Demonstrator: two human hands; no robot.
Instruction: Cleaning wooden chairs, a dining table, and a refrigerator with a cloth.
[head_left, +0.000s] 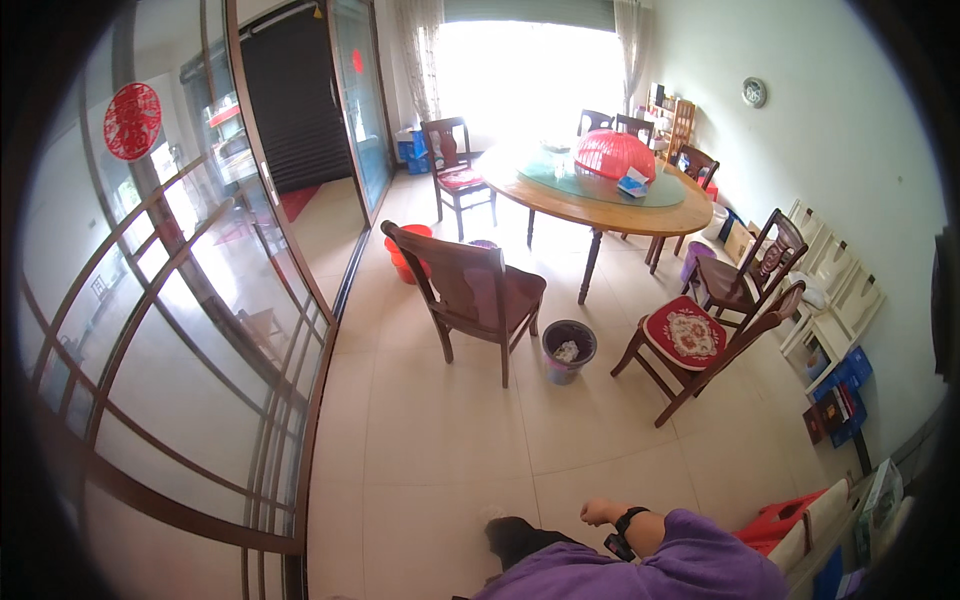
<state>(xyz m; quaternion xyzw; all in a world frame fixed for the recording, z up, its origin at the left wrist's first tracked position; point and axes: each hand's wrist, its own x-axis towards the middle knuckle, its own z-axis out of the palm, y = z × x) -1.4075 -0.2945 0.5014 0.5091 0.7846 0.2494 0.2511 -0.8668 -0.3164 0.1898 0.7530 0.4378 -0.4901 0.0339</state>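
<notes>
My right hand (596, 512) hangs low in front of me with its fingers curled in, and no object shows in it. A black strap with a small device (621, 541) sits on that wrist, below a purple sleeve (682, 544). My left hand is out of view. Before me on the tiled floor (450, 450) stands a waste bin (568, 367) with crumpled paper inside. To its left is a dark wooden chair (465, 292), seen from behind. On its right, another wooden chair (637, 352) carries a red floral seat cushion (686, 332).
A round wooden table (585, 212) with a glass turntable (547, 184) and a red mesh food cover (613, 154) stands ahead. A sliding glass door (187, 360) runs along the left. White folding chairs (844, 300) lean at the right wall. Red buckets (409, 271) stand behind the near chair.
</notes>
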